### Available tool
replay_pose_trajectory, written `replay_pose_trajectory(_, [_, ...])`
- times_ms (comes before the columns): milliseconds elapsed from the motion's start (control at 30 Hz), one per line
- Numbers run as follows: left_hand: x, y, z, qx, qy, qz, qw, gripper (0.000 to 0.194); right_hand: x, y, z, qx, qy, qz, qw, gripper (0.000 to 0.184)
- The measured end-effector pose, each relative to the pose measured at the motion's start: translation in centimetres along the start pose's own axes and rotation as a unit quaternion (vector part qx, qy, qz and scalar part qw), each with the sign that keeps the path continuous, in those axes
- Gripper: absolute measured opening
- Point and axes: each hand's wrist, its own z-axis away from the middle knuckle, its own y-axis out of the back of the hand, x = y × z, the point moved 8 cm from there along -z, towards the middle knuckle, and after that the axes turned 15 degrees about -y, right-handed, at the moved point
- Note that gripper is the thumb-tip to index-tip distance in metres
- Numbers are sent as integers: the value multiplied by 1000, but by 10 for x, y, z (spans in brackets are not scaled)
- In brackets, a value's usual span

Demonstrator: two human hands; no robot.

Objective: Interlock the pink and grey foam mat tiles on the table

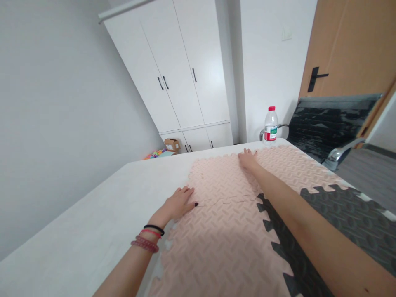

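Observation:
Several pink foam puzzle mats [229,231] lie interlocked on a white table [93,222], with dark grey foam mats [349,218] joined on their right. My left hand [181,201] lies flat with fingers spread on the left edge of the pink mats, at a seam between two tiles. My right hand [247,159] is stretched far forward, flat on the far edge of the pink mats. Neither hand holds anything. Bracelets and a black band [148,238] circle my left wrist.
A water bottle with a red cap [271,125] stands at the table's far edge. A black chair [331,123] is at the right, before a wooden door [349,45]. A white wardrobe [182,74] stands behind, with a small cardboard box [172,144] and colourful toys [156,154] on the floor.

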Motion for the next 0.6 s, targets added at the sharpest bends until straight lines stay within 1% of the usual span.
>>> replay_pose_trajectory(67, [3,1,1,-1,-1,-1,1000,63,-18,18,20,6,30,-8,1000,49])
replay_pose_trajectory(133, [8,3,3,-1,-1,-2,1000,61,-35,37,46,4,74,-18,997,50])
replay_pose_trajectory(200, [13,5,6,2,4,-3,1000,59,-44,52,77,-15,128,-21,991,47])
replay_pose_trajectory(233, [16,7,8,5,11,-4,1000,57,-45,58,95,-30,156,-20,987,45])
replay_pose_trajectory(267, [19,8,10,8,20,-5,1000,54,-44,63,115,-45,182,-17,982,43])
replay_pose_trajectory(333, [27,12,14,16,46,-9,999,48,-33,69,158,-69,220,-6,973,40])
replay_pose_trajectory(400, [39,16,18,25,86,-20,996,42,-15,72,199,-74,233,10,970,34])
replay_pose_trajectory(467, [51,20,23,36,145,-41,988,37,3,72,232,-64,227,32,971,31])
replay_pose_trajectory(533, [64,23,28,46,208,-67,975,33,16,70,253,-52,213,52,974,30])
replay_pose_trajectory(600, [77,25,29,53,243,-86,965,31,22,67,261,-49,202,69,976,29])
